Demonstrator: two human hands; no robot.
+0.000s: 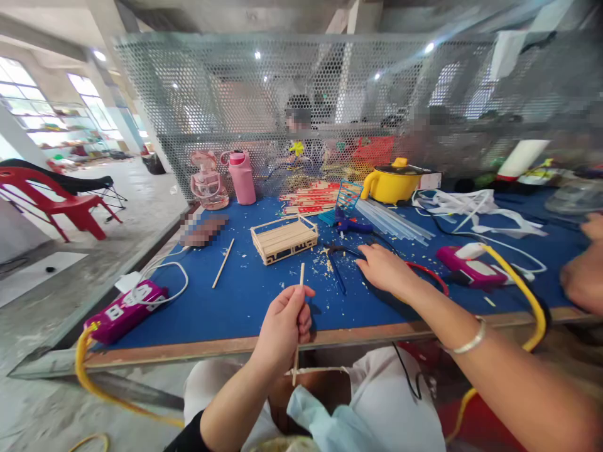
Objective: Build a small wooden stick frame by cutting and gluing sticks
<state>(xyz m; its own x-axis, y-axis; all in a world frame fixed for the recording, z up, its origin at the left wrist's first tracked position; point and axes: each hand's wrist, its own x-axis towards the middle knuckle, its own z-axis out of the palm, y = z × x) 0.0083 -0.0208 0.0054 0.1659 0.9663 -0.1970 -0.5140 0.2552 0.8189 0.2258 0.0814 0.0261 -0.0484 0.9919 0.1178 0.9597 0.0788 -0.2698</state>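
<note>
My left hand (286, 323) is closed around a thin wooden stick (302, 274), which points up and away over the table's front edge. The fingers of my right hand (387, 271) are at one handle of the blue-handled pliers (337, 274), which lie with the jaws to the left among wood chips. A small wooden frame (284, 240), built of sticks with a slatted floor and raised rails, stands beyond my left hand. To its left lies a loose stick (223, 263). Just behind the pliers is a blue glue gun (352, 225).
Several red-tipped sticks (311, 198) and clear glue sticks (398, 221) lie farther back. A yellow pot (393, 183), pink bottles (242, 177) and a mesh screen (264, 88) line the rear. Purple power strips (127, 312) with cords sit at both sides. Another person's hand (584, 276) is at right.
</note>
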